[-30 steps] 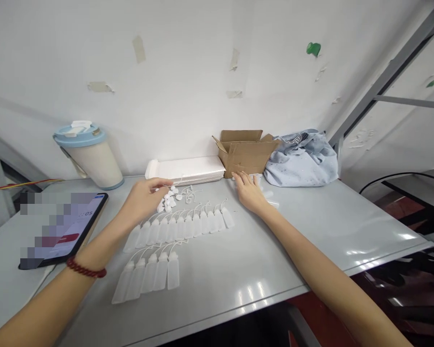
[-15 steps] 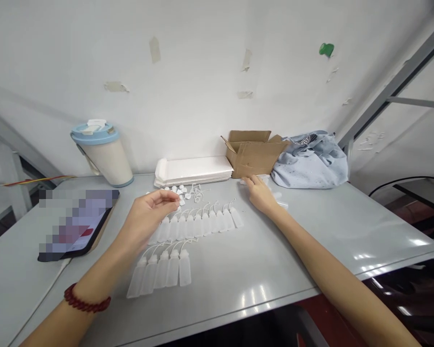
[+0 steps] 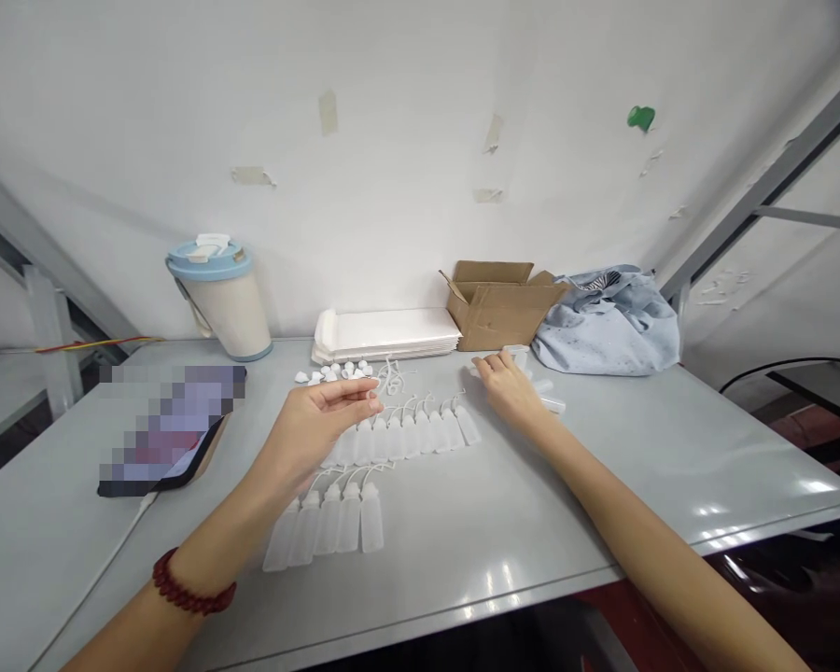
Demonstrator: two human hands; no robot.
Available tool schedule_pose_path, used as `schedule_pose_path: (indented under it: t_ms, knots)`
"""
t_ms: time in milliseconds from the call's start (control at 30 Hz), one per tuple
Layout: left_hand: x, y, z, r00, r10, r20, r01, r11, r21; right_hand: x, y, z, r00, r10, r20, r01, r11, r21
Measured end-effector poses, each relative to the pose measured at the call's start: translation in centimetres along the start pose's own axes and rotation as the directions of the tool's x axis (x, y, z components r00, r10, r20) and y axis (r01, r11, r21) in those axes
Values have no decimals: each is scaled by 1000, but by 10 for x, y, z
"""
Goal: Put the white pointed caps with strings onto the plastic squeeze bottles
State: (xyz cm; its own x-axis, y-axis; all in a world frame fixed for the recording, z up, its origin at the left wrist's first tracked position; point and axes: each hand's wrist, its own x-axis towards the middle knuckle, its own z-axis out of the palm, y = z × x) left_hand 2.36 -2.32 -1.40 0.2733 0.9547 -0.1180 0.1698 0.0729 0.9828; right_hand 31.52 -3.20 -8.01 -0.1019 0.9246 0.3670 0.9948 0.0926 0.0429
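My left hand (image 3: 322, 420) is in a pinch above the rows of small bottles, with a small white cap (image 3: 372, 393) between thumb and fingertips. Loose white caps (image 3: 332, 372) lie just beyond it, beside a few thin white strings (image 3: 392, 375). Below stand out two rows of flat translucent bottles with strings at their necks: a longer back row (image 3: 430, 437) and a shorter front row (image 3: 350, 523). Over to the right, my right hand (image 3: 508, 390) has its fingers closed on a translucent bottle (image 3: 477, 369), partly hidden by them. More loose translucent bottles (image 3: 552, 403) lie beside it.
At the back are a stack of white envelopes (image 3: 392, 331), an open cardboard box (image 3: 508, 315) and a pale blue cloth bundle (image 3: 609, 327). On the left stand a cream tumbler (image 3: 231, 313) and a propped phone (image 3: 175, 439) with a white cable (image 3: 98, 579).
The whole view has shifted a little. My left hand has moved slightly right, over the back row. My right hand stays by the loose bottles, its fingers slightly more bent.
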Motion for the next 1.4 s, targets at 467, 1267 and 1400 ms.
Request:
schedule_pose_path:
  t_ms: [467,1267,1400]
  knots:
    - [-5,-6,8,974,36,223,28,960,-277,-31,-83,-51,968,-119,-220,244,647,723]
    - [-15,-6,15,939,-70,336,141,972,-191,-44,-96,-59,967,-166,-195,256,591,765]
    - [-14,-8,17,929,-61,365,148,965,-216,-44,-96,-59,965,-166,-205,264,595,759]
